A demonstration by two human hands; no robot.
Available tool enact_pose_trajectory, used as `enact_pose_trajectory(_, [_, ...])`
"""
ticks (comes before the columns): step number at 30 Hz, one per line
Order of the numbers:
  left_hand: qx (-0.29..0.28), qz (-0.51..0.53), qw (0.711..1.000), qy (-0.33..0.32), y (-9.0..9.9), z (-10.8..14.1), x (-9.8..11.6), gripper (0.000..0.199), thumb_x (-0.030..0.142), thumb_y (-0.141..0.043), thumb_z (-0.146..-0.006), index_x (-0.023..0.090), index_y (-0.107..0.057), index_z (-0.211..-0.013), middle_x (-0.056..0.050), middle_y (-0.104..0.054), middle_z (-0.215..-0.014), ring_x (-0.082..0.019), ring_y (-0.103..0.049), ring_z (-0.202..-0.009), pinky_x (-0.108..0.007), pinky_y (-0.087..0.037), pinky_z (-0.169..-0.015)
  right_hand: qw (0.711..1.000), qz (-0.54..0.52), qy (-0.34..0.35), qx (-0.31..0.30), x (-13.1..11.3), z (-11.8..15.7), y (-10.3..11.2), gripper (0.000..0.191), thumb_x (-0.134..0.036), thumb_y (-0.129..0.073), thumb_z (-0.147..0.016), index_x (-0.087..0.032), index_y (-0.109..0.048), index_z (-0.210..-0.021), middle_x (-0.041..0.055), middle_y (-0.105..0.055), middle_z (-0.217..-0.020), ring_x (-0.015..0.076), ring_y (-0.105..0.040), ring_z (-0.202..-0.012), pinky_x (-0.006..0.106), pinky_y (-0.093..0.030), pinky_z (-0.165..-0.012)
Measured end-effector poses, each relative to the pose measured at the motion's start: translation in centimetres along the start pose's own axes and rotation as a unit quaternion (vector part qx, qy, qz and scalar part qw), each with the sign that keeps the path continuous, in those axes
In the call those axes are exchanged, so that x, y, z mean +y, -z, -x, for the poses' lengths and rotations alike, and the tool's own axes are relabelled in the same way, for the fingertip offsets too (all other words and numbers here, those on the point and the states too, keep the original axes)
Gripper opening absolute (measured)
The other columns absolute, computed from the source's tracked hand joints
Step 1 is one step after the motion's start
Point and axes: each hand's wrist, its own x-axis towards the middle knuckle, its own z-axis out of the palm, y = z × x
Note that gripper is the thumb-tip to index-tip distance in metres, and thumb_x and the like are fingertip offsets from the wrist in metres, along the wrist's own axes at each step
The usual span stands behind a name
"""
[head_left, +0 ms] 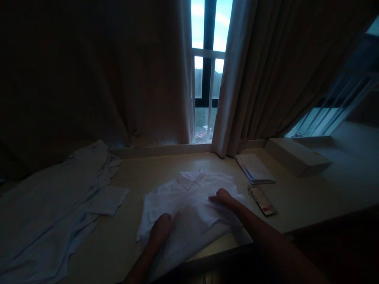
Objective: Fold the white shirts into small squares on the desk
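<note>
A white collared shirt [189, 205] lies in front of me, its collar toward the window and its lower part reaching past the front edge of the surface. Over its left side, my left hand [162, 225] has its fingers curled into the cloth. My right hand [222, 198] pinches the fabric at the shirt's right side, thumb pointing left. Both hands look closed on the shirt, though the dim light hides most of the left fingers. Folds run through the cloth between the hands.
A heap of white shirts [56, 213] covers the left side of the pale surface [136, 169]. To the right are a folded white stack [256, 169], a partly blurred phone-like object [262, 201] and a pale box [297, 156]. Curtains [237, 79] hang along the window [207, 79].
</note>
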Motion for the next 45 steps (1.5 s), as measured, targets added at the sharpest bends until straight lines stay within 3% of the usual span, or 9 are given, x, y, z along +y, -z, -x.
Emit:
enact_pose_trajectory(5, [0.005,0.056,0.997,-0.057,0.5,-1.5,2.2,0.052,0.054,-0.039,-0.085,0.014,-0.073,-0.081,-0.01,-0.074,-0.083,-0.023,-0.067,-0.08,-0.028,-0.044,-0.069,0.996,-0.014,0.082,-0.007,-0.7,3.0,0.1,0.021,-0.02,-0.06,-0.083,-0.015,-0.073,-0.099,0.003,-0.068,-0.081,0.0144,-0.058,-0.076,0.023,-0.038,-0.068])
enact_pose_trajectory(9, [0.105,0.07,0.981,-0.148,-0.3,2.0,3.4,0.042,0.043,-0.036,-0.091,0.024,-0.068,-0.112,-0.004,-0.071,-0.112,-0.019,-0.064,-0.103,-0.028,-0.045,-0.087,0.946,0.104,0.283,0.123,0.2,7.9,-1.5,0.021,-0.018,-0.058,-0.087,-0.026,-0.071,-0.102,0.0047,-0.066,-0.094,0.0202,-0.054,-0.093,0.032,-0.036,-0.082])
enact_pose_trajectory(13, [0.218,-0.058,0.924,-0.309,-2.9,5.9,3.0,0.031,0.026,-0.048,-0.088,0.026,-0.067,-0.113,-0.006,-0.07,-0.11,-0.022,-0.061,-0.103,-0.035,-0.048,-0.089,0.894,0.21,0.363,0.16,2.5,11.5,-5.1,0.009,-0.021,-0.063,-0.087,-0.022,-0.066,-0.095,0.0055,-0.063,-0.092,0.0216,-0.05,-0.09,0.035,-0.034,-0.082])
enact_pose_trajectory(18, [0.263,-0.155,0.876,-0.374,-6.5,8.0,2.2,0.04,0.013,-0.053,-0.082,0.026,-0.063,-0.119,-0.006,-0.068,-0.115,-0.021,-0.063,-0.096,-0.036,-0.052,-0.081,0.905,0.188,0.331,0.188,4.5,12.8,-7.9,0.007,-0.021,-0.064,-0.086,-0.021,-0.063,-0.093,0.0049,-0.062,-0.091,0.0216,-0.049,-0.09,0.036,-0.035,-0.085])
enact_pose_trajectory(27, [0.282,-0.219,0.855,-0.376,-10.5,9.1,2.0,0.043,0.013,-0.05,-0.085,0.025,-0.06,-0.125,-0.009,-0.064,-0.127,-0.025,-0.06,-0.112,-0.042,-0.049,-0.092,0.927,0.198,0.282,0.148,4.5,13.1,-7.8,0.028,-0.014,-0.06,-0.082,-0.02,-0.061,-0.11,0.0085,-0.061,-0.116,0.0247,-0.048,-0.107,0.041,-0.033,-0.098])
enact_pose_trajectory(32, [0.286,-0.259,0.845,-0.371,-9.7,10.4,-2.0,0.068,0.001,-0.045,-0.076,0.024,-0.046,-0.14,-0.009,-0.051,-0.143,-0.028,-0.043,-0.133,-0.049,-0.036,-0.108,0.931,0.227,0.234,0.163,6.3,13.0,-6.8,0.051,-0.012,-0.06,-0.078,-0.023,-0.053,-0.128,0.0098,-0.055,-0.131,0.0292,-0.042,-0.122,0.05,-0.022,-0.108])
enact_pose_trajectory(36, [0.269,-0.285,0.847,-0.359,-8.5,10.5,-4.7,0.081,-0.005,-0.042,-0.068,0.025,-0.041,-0.143,-0.008,-0.046,-0.147,-0.027,-0.039,-0.137,-0.048,-0.032,-0.11,0.913,0.25,0.27,0.176,5.9,12.5,-6.9,0.05,-0.013,-0.057,-0.084,-0.021,-0.049,-0.133,0.0109,-0.057,-0.128,0.029,-0.046,-0.117,0.05,-0.025,-0.106])
enact_pose_trajectory(41, [0.273,-0.283,0.848,-0.354,-7.7,9.4,-4.6,0.077,-0.006,-0.04,-0.069,0.022,-0.043,-0.141,-0.009,-0.052,-0.141,-0.025,-0.048,-0.129,-0.044,-0.037,-0.106,0.894,0.279,0.302,0.178,3.9,11.2,-7.8,0.048,-0.009,-0.053,-0.088,-0.014,-0.047,-0.135,0.0108,-0.065,-0.098,0.0247,-0.055,-0.091,0.042,-0.037,-0.089])
enact_pose_trajectory(45, [0.274,-0.268,0.856,-0.347,-6.1,9.3,-5.3,0.082,-0.007,-0.042,-0.064,0.022,-0.042,-0.141,-0.01,-0.054,-0.138,-0.024,-0.05,-0.125,-0.043,-0.037,-0.105,0.903,0.252,0.282,0.204,3.5,10.0,-6.0,0.039,-0.005,-0.051,-0.087,-0.012,-0.054,-0.125,0.0089,-0.064,-0.088,0.0228,-0.055,-0.084,0.037,-0.038,-0.08])
